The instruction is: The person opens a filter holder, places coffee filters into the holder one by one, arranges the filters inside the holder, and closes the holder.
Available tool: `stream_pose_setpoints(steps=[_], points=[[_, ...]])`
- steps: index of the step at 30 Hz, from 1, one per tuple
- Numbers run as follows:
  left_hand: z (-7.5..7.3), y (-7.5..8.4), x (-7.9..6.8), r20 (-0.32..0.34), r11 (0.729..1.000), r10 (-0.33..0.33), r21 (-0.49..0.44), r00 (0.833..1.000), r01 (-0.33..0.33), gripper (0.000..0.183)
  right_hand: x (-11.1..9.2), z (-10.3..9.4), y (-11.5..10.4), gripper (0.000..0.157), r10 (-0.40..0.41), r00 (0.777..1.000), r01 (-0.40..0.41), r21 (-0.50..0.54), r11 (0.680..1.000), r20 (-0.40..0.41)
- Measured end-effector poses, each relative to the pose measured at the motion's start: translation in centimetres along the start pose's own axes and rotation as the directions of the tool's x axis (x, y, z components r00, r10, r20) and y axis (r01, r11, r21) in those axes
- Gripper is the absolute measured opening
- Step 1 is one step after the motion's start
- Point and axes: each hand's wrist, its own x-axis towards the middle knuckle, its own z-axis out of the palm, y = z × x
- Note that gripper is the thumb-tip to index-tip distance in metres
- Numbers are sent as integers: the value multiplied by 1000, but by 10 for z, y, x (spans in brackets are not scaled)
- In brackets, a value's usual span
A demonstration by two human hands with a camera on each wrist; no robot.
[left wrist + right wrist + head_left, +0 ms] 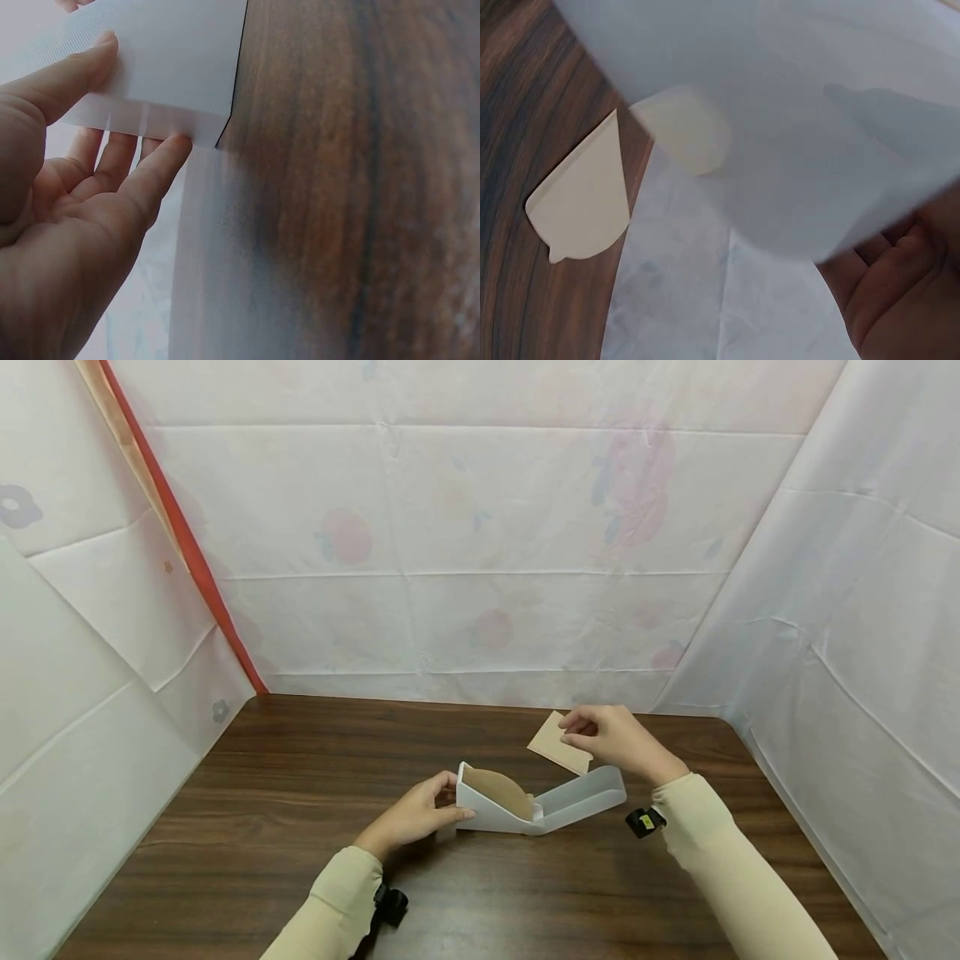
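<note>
A white coffee filter box [487, 810] lies on the table with tan paper filters [498, 789] inside. Its translucent lid [581, 797] is swung out to the right. My left hand [412, 814] holds the box's left end; in the left wrist view the thumb lies along one face and the fingertips touch the end. Beyond the lid, a loose tan paper coffee filter [555, 745] rests flat. Just over it hovers my right hand [618, 739], fingers bent, thumb and forefinger apart. The lid hides most of those fingers in the right wrist view.
The dark wooden table [322, 760] is enclosed by white patterned cloth [465, 527] at the back and both sides. A black wrist camera [643, 821] hangs under the right cuff, another [392, 906] beside the left.
</note>
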Motion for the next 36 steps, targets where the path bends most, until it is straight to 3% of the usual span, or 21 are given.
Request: stream_pose_setpoints(steps=[7,16,36], points=[[-2,-13,4,6,1000,3,2,1000,-3,34,-1,0,12,12,26,999,-26,2,1000,-19],[-2,-13,3,11,1000,6,9,1000,-6,36,-1,3,27,13,49,999,-49,2,999,-14],[-3,-13,3,25,1000,-13,-7,1000,13,37,5,21,72,25,181,983,-181,3,983,27]])
